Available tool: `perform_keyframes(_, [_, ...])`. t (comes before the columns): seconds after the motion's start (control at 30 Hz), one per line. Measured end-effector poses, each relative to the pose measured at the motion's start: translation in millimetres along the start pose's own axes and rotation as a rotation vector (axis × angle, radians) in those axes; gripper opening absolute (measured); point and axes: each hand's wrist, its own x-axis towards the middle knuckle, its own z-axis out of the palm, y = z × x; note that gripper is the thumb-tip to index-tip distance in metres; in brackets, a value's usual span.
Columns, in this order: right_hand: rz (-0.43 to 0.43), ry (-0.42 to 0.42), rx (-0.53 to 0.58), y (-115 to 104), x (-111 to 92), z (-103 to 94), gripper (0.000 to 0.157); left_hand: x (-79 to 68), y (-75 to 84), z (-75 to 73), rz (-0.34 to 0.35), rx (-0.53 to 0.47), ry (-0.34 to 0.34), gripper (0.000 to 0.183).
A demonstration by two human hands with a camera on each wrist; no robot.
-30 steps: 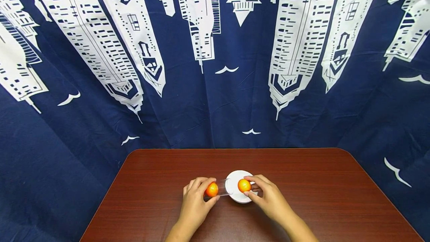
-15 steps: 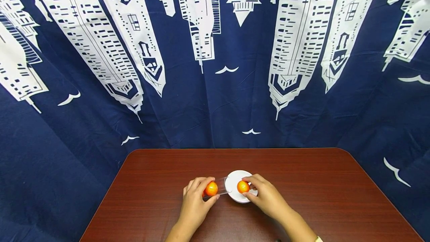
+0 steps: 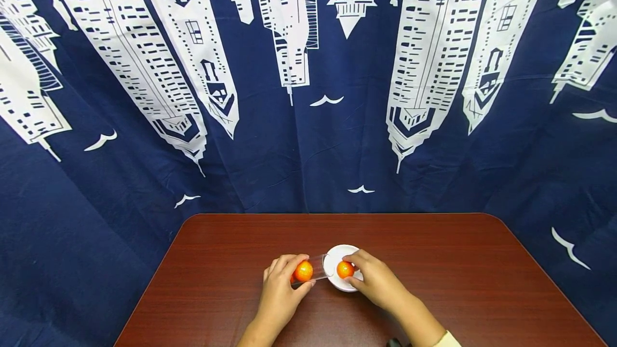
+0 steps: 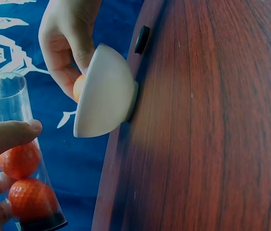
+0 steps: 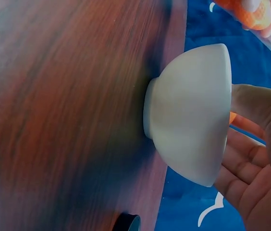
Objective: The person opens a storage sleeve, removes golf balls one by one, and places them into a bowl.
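Note:
My left hand (image 3: 281, 288) grips a clear tube (image 4: 6, 103) with a black base, tilted in the head view, its mouth toward the bowl. Two orange dimpled golf balls (image 4: 33, 199) are inside, near the base. A white bowl (image 3: 335, 257) stands upright on the table just right of the tube. With thumb and fingers, my right hand (image 3: 378, 285) pinches another orange golf ball (image 3: 345, 269) at the bowl's mouth. Both wrist views show the bowl (image 5: 193, 115) from the side, its wall hiding most of that ball.
A small black cap-like piece (image 4: 142, 39) sits on the brown table (image 3: 231, 234) to the right of the bowl. Behind the table hangs a blue cloth (image 3: 270, 149) printed with white buildings. A dark object (image 3: 392, 342) shows beside my right forearm at the bottom edge.
My right hand has shifted slightly left and down over the bowl with the golf ball. The left hand and the tube have hardly moved.

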Motion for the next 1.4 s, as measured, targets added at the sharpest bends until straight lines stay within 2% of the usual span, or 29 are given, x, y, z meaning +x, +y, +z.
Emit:
perform_keyframes(0.4, [-0.005, -0.075, -0.010, 1, 7, 2.4, 0.039, 1.1, 0.2, 0.8, 0.026, -0.014, 0.016, 0.056])
perform_keyframes(0.8, [0.011, -0.112, -0.048, 2, 10, 5.8, 0.038, 0.0, 0.7, 0.6, 0.007, -0.018, -0.001, 0.055])
perform_keyframes(1.4, [-0.035, -0.102, -0.054, 3, 12, 6.7, 0.035, -0.6, 1.2, -0.9, -0.011, -0.019, -0.017, 0.054])
